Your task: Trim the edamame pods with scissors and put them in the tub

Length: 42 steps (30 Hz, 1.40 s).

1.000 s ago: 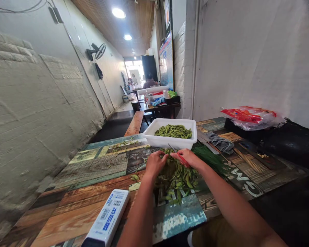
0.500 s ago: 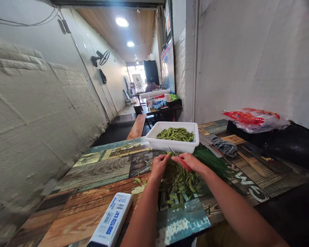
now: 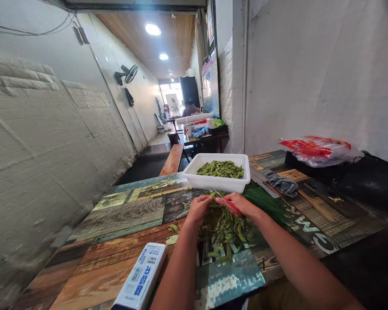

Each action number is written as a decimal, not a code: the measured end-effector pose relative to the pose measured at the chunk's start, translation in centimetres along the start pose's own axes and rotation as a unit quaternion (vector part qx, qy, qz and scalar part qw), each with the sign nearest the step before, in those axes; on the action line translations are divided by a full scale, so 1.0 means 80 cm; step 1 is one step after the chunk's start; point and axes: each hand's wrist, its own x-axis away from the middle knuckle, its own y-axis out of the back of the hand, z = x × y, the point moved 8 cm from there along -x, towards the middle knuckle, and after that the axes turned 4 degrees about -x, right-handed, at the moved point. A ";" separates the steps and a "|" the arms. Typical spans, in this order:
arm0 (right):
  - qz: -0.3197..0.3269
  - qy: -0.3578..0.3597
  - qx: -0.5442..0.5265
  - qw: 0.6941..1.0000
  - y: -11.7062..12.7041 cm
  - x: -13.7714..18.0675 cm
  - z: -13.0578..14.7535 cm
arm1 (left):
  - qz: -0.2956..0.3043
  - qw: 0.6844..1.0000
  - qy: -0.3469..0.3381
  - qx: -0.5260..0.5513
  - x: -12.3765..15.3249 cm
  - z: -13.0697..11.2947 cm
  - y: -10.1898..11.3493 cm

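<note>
A pile of green bean pods [image 3: 228, 228] lies on the patterned wooden table [image 3: 123, 215] in front of me. My left hand [image 3: 198, 209] is closed in a pinch on a pod at the pile's far edge. My right hand [image 3: 241, 203] is closed on red-handled scissors [image 3: 224, 199], whose blades point left toward the pinched pod. Just beyond my hands stands a white tub [image 3: 220, 172] holding more green pods.
A white and blue box [image 3: 140, 277] lies at the near left. Green stalks [image 3: 268, 202], a grey cloth [image 3: 281, 183], wooden skewers [image 3: 317, 204] and a red and clear plastic bag [image 3: 317, 148] sit to the right. A bench [image 3: 173, 157] and another table stand behind.
My hands have stayed at the pile's far edge with the scissors close to the pinched pod. The view has tilted slightly, so everything sits a little lower in the frame.
</note>
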 end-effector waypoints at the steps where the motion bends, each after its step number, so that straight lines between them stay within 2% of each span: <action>1: 0.003 -0.005 0.001 1.000 -0.001 0.000 -0.001 | 0.000 1.000 0.002 -0.006 0.000 0.000 0.001; 12: 0.025 -0.012 -0.004 1.000 -0.004 0.004 0.002 | 0.010 0.999 -0.006 -0.053 0.002 -0.003 -0.001; 17: 0.010 0.003 0.001 1.000 -0.003 0.001 0.000 | 0.025 0.998 0.005 -0.064 0.004 -0.001 -0.002; 20: -0.001 0.007 0.006 1.000 -0.003 0.001 -0.002 | 0.031 0.999 0.015 -0.034 0.002 0.002 -0.001; 22: -0.007 0.002 0.003 1.000 -0.002 0.001 -0.003 | 0.011 1.000 0.009 -0.003 0.000 0.001 0.003; 26: -0.003 -0.009 -0.022 1.000 -0.003 0.002 -0.002 | -0.025 0.997 -0.038 0.062 -0.001 -0.010 0.009; 32: 0.033 -0.010 -0.074 0.997 -0.011 0.004 0.002 | -0.016 0.989 -0.035 0.145 0.000 -0.014 0.005; 42: 0.033 0.009 -0.063 0.997 -0.014 0.002 0.004 | 0.011 0.981 -0.023 0.191 -0.004 -0.012 0.004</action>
